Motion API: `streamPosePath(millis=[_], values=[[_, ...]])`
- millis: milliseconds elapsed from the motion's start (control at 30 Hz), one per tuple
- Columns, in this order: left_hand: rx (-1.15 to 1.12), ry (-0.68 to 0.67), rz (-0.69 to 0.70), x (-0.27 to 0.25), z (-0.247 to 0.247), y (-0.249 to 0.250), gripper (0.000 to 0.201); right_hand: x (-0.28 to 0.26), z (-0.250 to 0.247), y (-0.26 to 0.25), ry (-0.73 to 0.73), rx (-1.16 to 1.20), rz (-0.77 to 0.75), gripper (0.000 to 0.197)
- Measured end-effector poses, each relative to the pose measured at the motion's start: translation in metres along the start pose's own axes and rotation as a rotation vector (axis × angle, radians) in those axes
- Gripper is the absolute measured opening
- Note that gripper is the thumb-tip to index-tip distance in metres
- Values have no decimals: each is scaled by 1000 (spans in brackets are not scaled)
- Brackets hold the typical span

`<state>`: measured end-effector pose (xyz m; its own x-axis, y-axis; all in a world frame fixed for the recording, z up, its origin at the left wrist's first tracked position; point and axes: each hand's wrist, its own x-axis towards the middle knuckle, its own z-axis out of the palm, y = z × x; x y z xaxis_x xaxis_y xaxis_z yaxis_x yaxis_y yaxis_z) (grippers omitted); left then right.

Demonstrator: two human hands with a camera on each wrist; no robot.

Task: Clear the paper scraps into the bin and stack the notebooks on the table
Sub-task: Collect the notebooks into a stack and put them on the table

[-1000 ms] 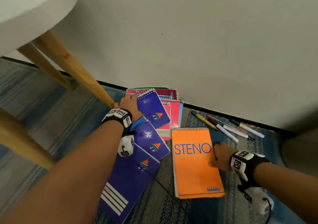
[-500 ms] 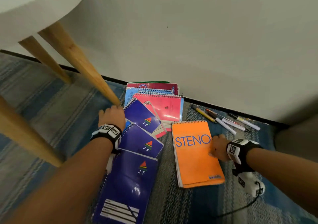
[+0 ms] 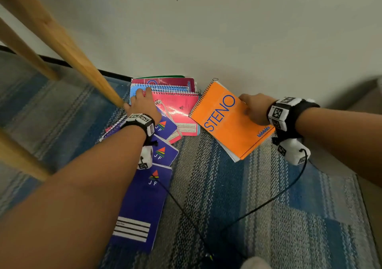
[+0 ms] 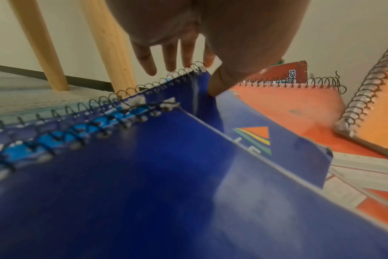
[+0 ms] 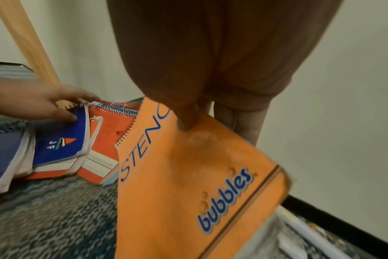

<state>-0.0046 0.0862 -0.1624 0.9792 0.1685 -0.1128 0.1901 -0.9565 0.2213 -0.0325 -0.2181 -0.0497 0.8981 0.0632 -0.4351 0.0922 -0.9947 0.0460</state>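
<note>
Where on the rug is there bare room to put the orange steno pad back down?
Free: the rug between the blue JF notebooks and the right hand. Crowded: the wall edge, with overlapped red notebooks beside the table leg.

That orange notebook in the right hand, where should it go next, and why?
Probably onto the pile by the wall. The right hand pinches the orange notebook tilted off the rug, while the left hand rests on the blue notebooks. Gathering them into one pile first would make a single lift to the table easier.
</note>
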Motion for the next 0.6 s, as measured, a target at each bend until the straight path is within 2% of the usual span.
streamPosePath(millis=[100, 133, 233, 333, 433, 600], values=[[-56, 13, -87, 0, 1, 5, 74, 0, -3, -5, -6, -20, -21, 33], [-60, 10, -77, -2, 0, 5, 70, -1, -1, -3, -6, -1, -15, 33], [-16, -61, 91, -5, 0, -2, 54, -8, 6, 6, -36, 103, 13, 34], [85, -108, 208, -13, -7, -21, 61, -11, 20, 15, -45, 218, 39, 36], [160, -176, 186, -20, -10, -43, 66, -5, 45, 18, -25, 361, 40, 36], [85, -214, 133, -29, -9, -59, 46, 1, 83, 3, -104, 687, 23, 37]])
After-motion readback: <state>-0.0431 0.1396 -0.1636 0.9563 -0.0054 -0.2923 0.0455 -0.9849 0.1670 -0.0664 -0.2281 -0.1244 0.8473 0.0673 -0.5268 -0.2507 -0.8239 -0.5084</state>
